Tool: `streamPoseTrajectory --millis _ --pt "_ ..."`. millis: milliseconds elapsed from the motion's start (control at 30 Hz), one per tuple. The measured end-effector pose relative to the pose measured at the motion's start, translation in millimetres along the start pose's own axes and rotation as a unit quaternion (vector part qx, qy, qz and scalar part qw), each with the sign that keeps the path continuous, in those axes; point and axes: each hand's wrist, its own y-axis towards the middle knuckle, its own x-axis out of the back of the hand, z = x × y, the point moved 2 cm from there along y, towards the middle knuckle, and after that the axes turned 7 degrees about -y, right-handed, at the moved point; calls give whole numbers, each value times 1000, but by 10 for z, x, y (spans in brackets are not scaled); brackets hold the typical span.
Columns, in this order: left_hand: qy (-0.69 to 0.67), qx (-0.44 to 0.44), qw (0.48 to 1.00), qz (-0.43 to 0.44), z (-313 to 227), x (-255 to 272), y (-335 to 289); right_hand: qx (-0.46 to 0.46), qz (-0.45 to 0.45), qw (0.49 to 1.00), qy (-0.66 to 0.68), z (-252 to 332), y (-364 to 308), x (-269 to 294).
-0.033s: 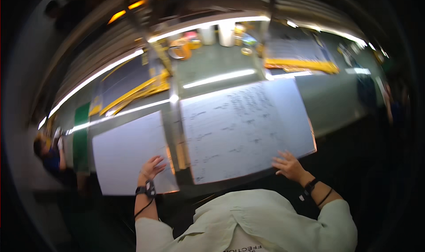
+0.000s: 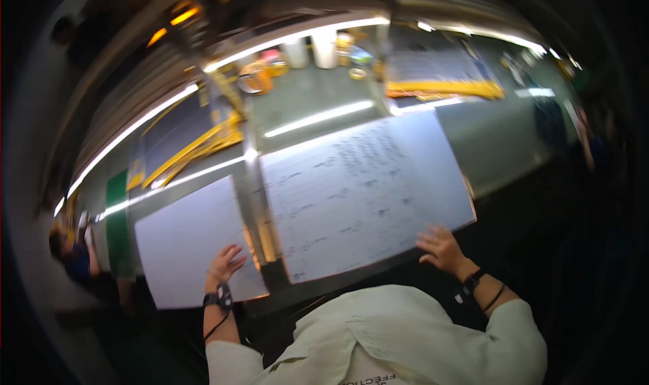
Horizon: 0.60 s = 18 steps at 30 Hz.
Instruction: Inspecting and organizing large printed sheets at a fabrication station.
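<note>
A large white sheet covered with dark printed marks (image 2: 338, 202) lies on the table, tilted a little. To its left is a blank white sheet (image 2: 182, 239). My left hand (image 2: 225, 263) is over the blank sheet's near right part, fingers apart and holding nothing. Whether it touches the sheet I cannot tell. At the near right edge of the printed sheet is my right hand (image 2: 441, 248), its fingers spread and blurred, with nothing in it. Copper-coloured edges show along both sheets.
Stacks of dark sheets with yellow edges lie beyond, at left (image 2: 182, 141) and right (image 2: 439, 67). Between them stand tape rolls (image 2: 253, 81) and white cylinders (image 2: 324, 50). A green strip (image 2: 118, 223) crosses the table at left. A person (image 2: 71, 250) is at the far left.
The whole view has turned slightly, so the table and sheets sit further left in it. Both hands stay near the same sheets, empty, with fingers apart.
</note>
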Motion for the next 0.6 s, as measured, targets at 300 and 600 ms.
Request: streamPoseTrajectory --millis 300,600 --pt "59 90 990 86 42 -271 40 -530 -17 706 469 -701 -1170 -851" --pt "96 -130 986 -33 -715 -1018 1053 -543 -183 735 363 -1242 -1146 -581"
